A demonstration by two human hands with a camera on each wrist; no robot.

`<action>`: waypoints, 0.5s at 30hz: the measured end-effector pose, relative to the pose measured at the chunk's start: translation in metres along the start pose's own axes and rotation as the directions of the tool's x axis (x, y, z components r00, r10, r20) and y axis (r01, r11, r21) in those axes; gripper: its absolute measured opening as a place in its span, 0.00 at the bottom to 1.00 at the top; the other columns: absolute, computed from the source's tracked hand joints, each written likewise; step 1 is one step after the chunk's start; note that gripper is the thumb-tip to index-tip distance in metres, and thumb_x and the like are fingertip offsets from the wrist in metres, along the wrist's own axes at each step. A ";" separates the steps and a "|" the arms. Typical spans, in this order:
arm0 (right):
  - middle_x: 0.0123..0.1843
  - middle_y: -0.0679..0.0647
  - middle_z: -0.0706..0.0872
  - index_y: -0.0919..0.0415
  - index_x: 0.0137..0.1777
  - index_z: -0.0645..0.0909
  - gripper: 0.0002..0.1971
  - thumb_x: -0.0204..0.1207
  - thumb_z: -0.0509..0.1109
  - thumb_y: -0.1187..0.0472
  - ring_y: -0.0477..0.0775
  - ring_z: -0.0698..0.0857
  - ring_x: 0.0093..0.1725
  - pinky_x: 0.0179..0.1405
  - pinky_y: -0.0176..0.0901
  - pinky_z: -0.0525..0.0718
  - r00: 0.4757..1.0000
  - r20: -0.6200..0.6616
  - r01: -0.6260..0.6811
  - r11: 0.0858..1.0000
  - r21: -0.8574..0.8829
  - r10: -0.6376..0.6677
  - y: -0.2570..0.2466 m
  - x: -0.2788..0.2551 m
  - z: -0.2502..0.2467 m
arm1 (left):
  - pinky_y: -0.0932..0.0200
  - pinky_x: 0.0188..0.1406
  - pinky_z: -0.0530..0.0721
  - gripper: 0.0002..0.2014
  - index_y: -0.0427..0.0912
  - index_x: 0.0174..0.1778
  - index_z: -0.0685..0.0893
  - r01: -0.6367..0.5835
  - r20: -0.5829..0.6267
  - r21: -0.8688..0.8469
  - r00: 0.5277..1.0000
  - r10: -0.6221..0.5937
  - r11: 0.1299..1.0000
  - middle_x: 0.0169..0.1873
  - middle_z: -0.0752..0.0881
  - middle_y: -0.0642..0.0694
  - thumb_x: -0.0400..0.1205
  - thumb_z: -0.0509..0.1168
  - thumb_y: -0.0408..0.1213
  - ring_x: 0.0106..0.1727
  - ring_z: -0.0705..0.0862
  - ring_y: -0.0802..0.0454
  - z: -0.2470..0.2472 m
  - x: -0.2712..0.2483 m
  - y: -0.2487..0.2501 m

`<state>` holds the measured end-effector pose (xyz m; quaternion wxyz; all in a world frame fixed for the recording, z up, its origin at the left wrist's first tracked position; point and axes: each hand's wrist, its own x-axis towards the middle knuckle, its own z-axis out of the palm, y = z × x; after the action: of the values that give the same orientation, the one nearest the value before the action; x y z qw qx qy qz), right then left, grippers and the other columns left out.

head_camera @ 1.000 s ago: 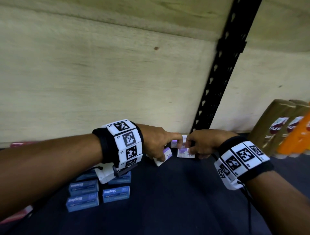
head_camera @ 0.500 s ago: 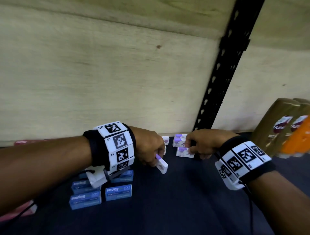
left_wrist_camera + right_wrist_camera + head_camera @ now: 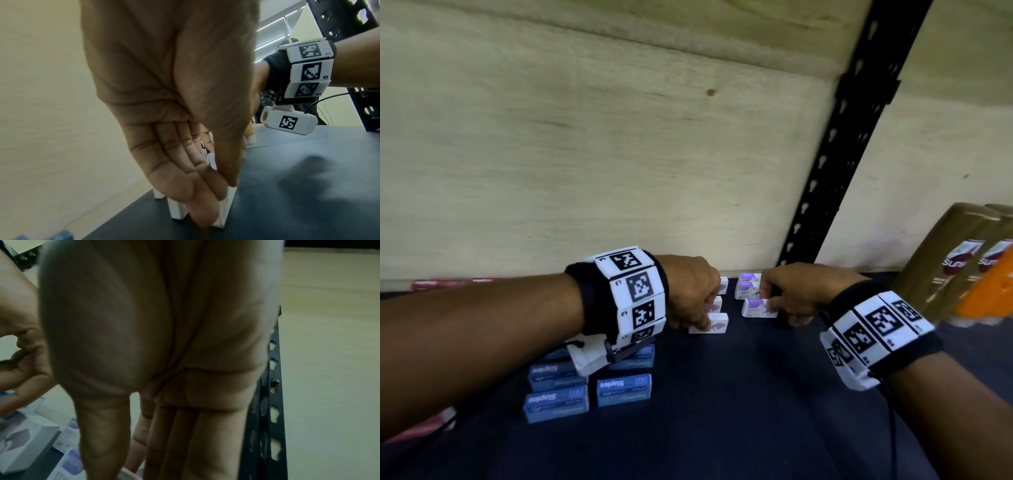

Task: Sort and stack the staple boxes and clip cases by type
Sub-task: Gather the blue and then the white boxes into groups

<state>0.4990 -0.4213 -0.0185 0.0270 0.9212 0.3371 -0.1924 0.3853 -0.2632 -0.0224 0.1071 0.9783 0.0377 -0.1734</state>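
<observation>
Blue staple boxes (image 3: 624, 389), marked "Staples", are grouped at the left front of the dark shelf (image 3: 739, 411), some stacked. The left hand (image 3: 690, 291) is closed in a pinch, thumb against fingers, on a white-and-purple staple box (image 3: 714, 323) resting on the shelf; two similar boxes are lined behind it. The right hand (image 3: 796, 294) is curled on another white-and-purple box (image 3: 755, 307), just before a small stack (image 3: 746, 286). Gold shampoo bottles (image 3: 955, 260) are placed at far right.
</observation>
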 end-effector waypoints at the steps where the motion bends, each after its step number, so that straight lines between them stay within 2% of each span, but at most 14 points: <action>1: 0.32 0.50 0.85 0.50 0.53 0.76 0.03 0.84 0.67 0.58 0.52 0.86 0.28 0.46 0.49 0.90 1.000 -0.004 -0.001 1.000 0.003 0.001 0.001 0.000 0.000 | 0.63 0.32 0.80 0.12 0.41 0.52 0.86 0.001 -0.003 -0.010 1.000 -0.001 1.000 0.27 0.88 0.53 0.80 0.73 0.45 0.28 0.86 0.56 -0.001 -0.001 0.000; 4: 0.32 0.50 0.85 0.48 0.52 0.75 0.05 0.83 0.69 0.56 0.53 0.86 0.29 0.46 0.51 0.91 1.000 -0.001 -0.008 1.000 0.027 0.008 0.003 0.000 0.000 | 0.61 0.34 0.82 0.14 0.44 0.52 0.83 -0.005 -0.016 -0.007 1.000 0.005 1.000 0.32 0.90 0.51 0.78 0.74 0.48 0.26 0.86 0.57 -0.005 -0.008 -0.004; 7: 0.30 0.51 0.85 0.47 0.53 0.76 0.07 0.81 0.71 0.56 0.52 0.83 0.27 0.36 0.46 0.87 1.000 -0.002 -0.019 0.999 0.040 0.019 0.002 -0.003 -0.004 | 0.58 0.39 0.84 0.15 0.45 0.50 0.83 -0.012 -0.046 0.037 0.999 0.014 0.999 0.31 0.90 0.51 0.78 0.73 0.52 0.35 0.90 0.53 -0.011 -0.021 -0.012; 9: 0.33 0.49 0.83 0.47 0.54 0.76 0.08 0.80 0.72 0.55 0.50 0.81 0.28 0.34 0.42 0.83 0.999 -0.030 -0.021 1.000 -0.018 0.020 -0.002 -0.008 -0.010 | 0.60 0.36 0.81 0.16 0.47 0.50 0.84 -0.007 -0.075 0.067 0.997 0.012 0.998 0.36 0.91 0.51 0.77 0.73 0.55 0.38 0.88 0.54 -0.015 -0.031 -0.018; 10: 0.37 0.47 0.84 0.47 0.55 0.76 0.08 0.80 0.72 0.54 0.49 0.82 0.31 0.36 0.41 0.82 0.998 -0.054 -0.014 0.997 -0.081 0.009 -0.006 -0.011 -0.014 | 0.61 0.33 0.78 0.17 0.47 0.51 0.83 0.002 -0.094 0.081 0.996 0.006 0.997 0.38 0.91 0.51 0.77 0.73 0.56 0.38 0.87 0.55 -0.017 -0.037 -0.022; 12: 0.48 0.44 0.84 0.45 0.55 0.77 0.09 0.79 0.72 0.49 0.48 0.82 0.44 0.46 0.41 0.81 0.994 -0.104 0.020 0.981 -0.191 -0.040 -0.016 -0.017 -0.022 | 0.61 0.32 0.76 0.17 0.49 0.52 0.82 0.020 -0.125 0.093 0.992 -0.009 0.995 0.42 0.90 0.51 0.77 0.72 0.56 0.38 0.85 0.57 -0.021 -0.048 -0.029; 13: 0.50 0.43 0.84 0.45 0.55 0.78 0.08 0.79 0.72 0.48 0.48 0.82 0.48 0.52 0.43 0.81 0.989 -0.125 0.046 0.977 -0.209 -0.074 -0.023 -0.021 -0.026 | 0.61 0.34 0.77 0.17 0.49 0.52 0.81 0.030 -0.144 0.093 0.989 -0.017 0.995 0.42 0.90 0.51 0.77 0.72 0.57 0.38 0.85 0.57 -0.023 -0.057 -0.034; 15: 0.47 0.43 0.85 0.46 0.54 0.81 0.08 0.79 0.72 0.47 0.48 0.84 0.49 0.57 0.45 0.83 0.982 -0.139 0.104 0.977 -0.188 -0.131 -0.044 -0.027 -0.032 | 0.59 0.39 0.81 0.17 0.50 0.52 0.81 0.049 -0.183 0.084 0.983 -0.033 0.995 0.43 0.89 0.52 0.78 0.71 0.57 0.43 0.85 0.56 -0.026 -0.075 -0.044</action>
<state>0.4634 -0.3986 0.0246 0.0733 0.9053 0.4081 -0.0923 0.3191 -0.2176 0.0192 0.0563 0.9928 0.0599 -0.0871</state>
